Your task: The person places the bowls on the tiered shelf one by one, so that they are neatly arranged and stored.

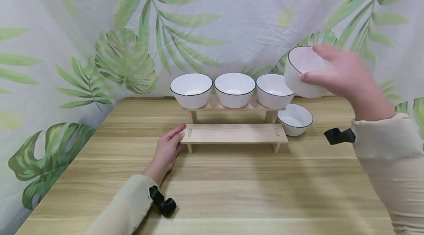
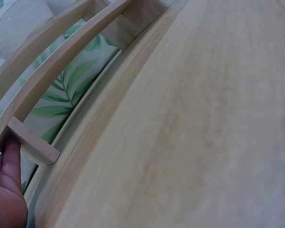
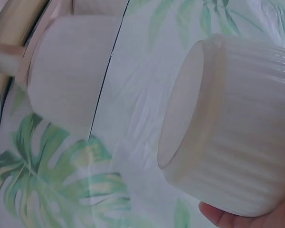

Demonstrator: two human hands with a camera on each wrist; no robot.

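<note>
My right hand (image 1: 344, 73) holds a white bowl (image 1: 308, 77) with a thin dark rim, thumb and fingers spread across it. The bowl is in the air, tilted, overlapping the rightmost bowl in the head view. Its ribbed side and base ring (image 3: 228, 128) show in the right wrist view. My left hand (image 1: 166, 150) grips the left end of a two-tier wooden stand (image 1: 235, 134) at its lower shelf. In the left wrist view, its fingers (image 2: 10, 164) lie beside the stand's short leg (image 2: 34, 145). On the upper shelf sit a left bowl (image 1: 191, 93), a middle bowl (image 1: 235, 93) and a right bowl (image 1: 273, 93).
Another white bowl (image 1: 294, 121) stands on the wooden table (image 1: 232, 198), just right of the stand and partly behind it. A leaf-printed cloth (image 1: 129, 62) hangs behind the table. Black wrist cameras are strapped over both sleeves.
</note>
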